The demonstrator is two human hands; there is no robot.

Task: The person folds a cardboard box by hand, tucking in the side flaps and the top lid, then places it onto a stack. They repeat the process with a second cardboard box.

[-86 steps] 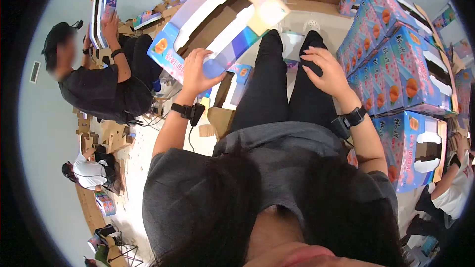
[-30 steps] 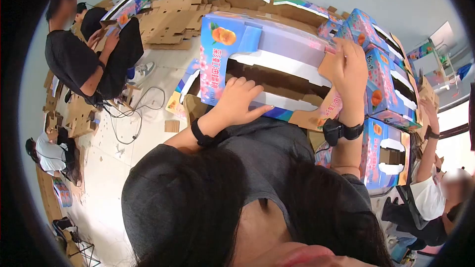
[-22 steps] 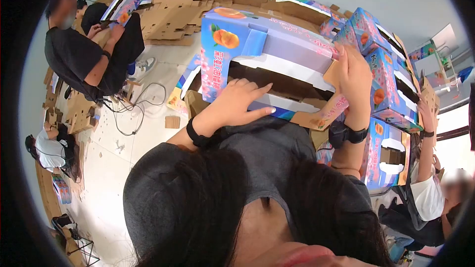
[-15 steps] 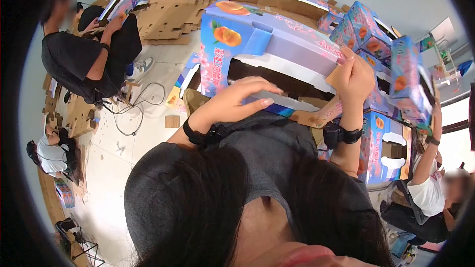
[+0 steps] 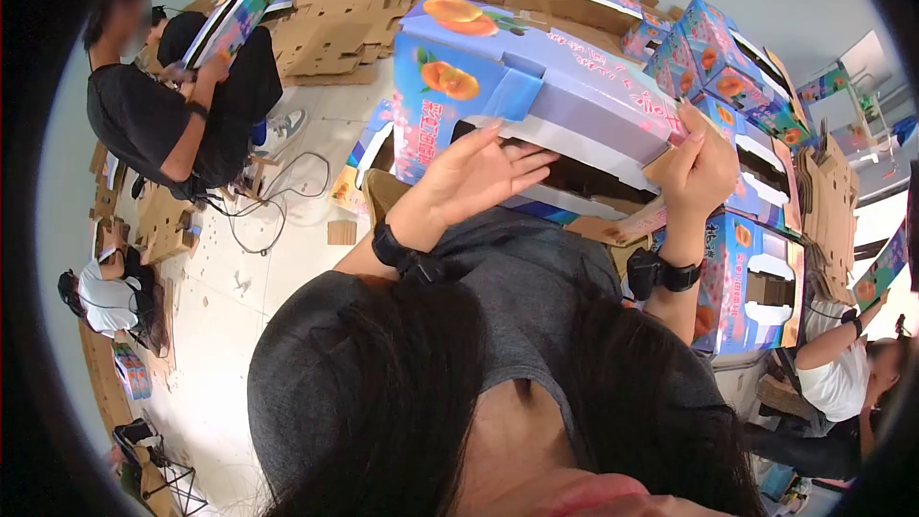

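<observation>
A blue and lilac fruit-print carton [image 5: 598, 101] lies across my lap, its long slot-like opening facing me. My left hand [image 5: 483, 177] is at this opening, palm turned up and fingers spread. Its thumb reaches the blue tab [image 5: 514, 94] at the slot's left end, while the other fingertips overlap the dark gap. At the carton's right end, my right hand [image 5: 697, 163] is closed, thumb and fingers pinching the edge by a brown flap [image 5: 670, 165]. Below that hand, another printed flap [image 5: 617, 227] sticks out towards me.
Printed cartons [image 5: 751, 287] are stacked at my right, beside a pile of flat cardboard [image 5: 828, 211]. More flat cardboard [image 5: 330, 33] covers the floor ahead. A seated person on the left holds a carton [image 5: 230, 29]; a cable [image 5: 280, 220] loops across the floor nearby.
My left hand has turned palm up, its thumb rising to the blue tab. My right hand keeps its pinch. At far right, a person's carton has moved away from the stack.
</observation>
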